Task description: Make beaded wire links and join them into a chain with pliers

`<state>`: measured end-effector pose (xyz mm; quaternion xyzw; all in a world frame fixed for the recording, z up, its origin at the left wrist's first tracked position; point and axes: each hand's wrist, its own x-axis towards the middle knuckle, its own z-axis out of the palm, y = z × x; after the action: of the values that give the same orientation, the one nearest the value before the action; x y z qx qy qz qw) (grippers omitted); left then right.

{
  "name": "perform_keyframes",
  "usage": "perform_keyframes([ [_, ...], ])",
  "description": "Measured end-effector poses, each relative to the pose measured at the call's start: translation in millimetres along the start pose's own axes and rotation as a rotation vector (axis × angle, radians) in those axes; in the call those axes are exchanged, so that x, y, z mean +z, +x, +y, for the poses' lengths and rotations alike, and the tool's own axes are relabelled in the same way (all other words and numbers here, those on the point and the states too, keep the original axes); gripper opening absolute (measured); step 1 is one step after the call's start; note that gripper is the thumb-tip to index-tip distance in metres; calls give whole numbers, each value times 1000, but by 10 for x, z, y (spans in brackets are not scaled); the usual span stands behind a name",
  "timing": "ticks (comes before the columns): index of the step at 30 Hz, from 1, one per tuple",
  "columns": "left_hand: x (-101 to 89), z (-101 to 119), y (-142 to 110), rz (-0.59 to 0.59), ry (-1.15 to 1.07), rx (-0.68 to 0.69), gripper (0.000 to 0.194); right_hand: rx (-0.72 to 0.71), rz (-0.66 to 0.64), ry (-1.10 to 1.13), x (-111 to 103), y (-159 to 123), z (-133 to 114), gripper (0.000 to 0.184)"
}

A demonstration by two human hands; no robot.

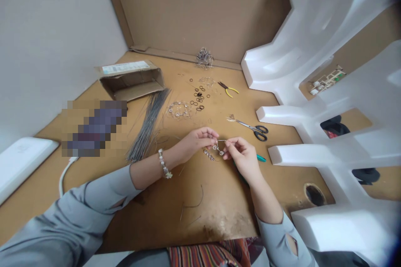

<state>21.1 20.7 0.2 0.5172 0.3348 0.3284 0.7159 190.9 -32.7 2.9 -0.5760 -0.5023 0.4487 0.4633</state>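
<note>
My left hand [203, 138] pinches a thin wire piece with clear round crystals [221, 153], above the middle of the table. From the other side, my right hand [242, 156] has its fingertips closed on the same piece, and a short stretch of wire spans the gap between the hands. Just below my left fingertips is a small strip of crystals [209, 155]. A teal-handled tool [261, 158] shows partly under my right hand; its head is hidden, and I cannot tell whether the hand holds it or it lies on the table.
Beyond my hands lie a crystal wire ring [179, 109], several dark small rings [199, 99], yellow-handled pliers [228, 89] and black-handled scissors [252, 128]. Leftward are a bundle of grey wires [147, 127], an open cardboard box [133, 85] and a white power bank [29, 164]. White foam [291, 154] borders the right.
</note>
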Motion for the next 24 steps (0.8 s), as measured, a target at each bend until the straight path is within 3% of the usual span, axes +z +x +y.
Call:
perform_keyframes([
  [9,-10,-76,18,-39,9,-150,25,41,49,69,-35,37,-25,26],
  [17,3,-42,-2,-38,-73,-154,25,39,-35,105,-37,14,-51,22],
  [24,-9,-125,3,-120,-32,-111,27,32,-53,167,-33,15,-52,21],
])
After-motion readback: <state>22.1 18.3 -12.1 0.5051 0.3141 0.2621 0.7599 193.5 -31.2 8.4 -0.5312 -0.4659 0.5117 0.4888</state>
